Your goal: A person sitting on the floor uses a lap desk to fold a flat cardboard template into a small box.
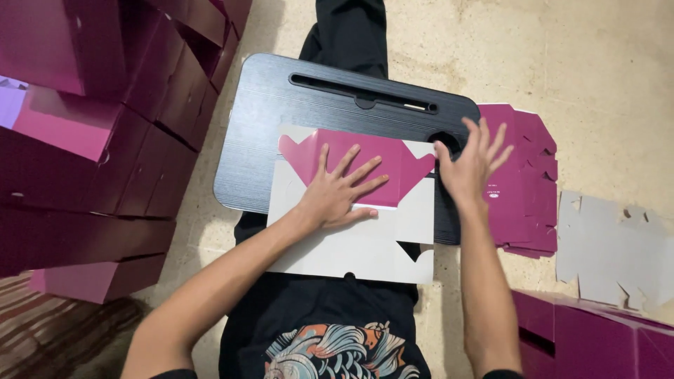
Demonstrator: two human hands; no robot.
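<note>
We see the left hand [335, 191] pressed flat on the box blank [365, 231], fingers [365, 170] spread wide, palm down on the magenta folded flap [393, 165] where it meets the white inner face. It grips nothing, only presses. The right hand [469, 168] sits at the blank's right edge, fingers fanned wide, thumb toward the flap's right tip; we cannot tell whether it touches the card or hovers just over it. It holds nothing.

The blank lies across the black lap desk [281, 112], its near edge hanging past the desk over our lap. The desk rests on the sandy floor [604, 63], its slot along the far side.

Edges: the desk's left part is bare, and floor shows beyond its far right corner. Just right of the desk lies a stack of flat magenta blanks [526, 189], partly under the right hand; further right, a flat white-side-up blank [618, 245]. Folded magenta boxes [105, 140] are piled close on the left, and one more box [604, 337] sits at the near right by the right forearm.
</note>
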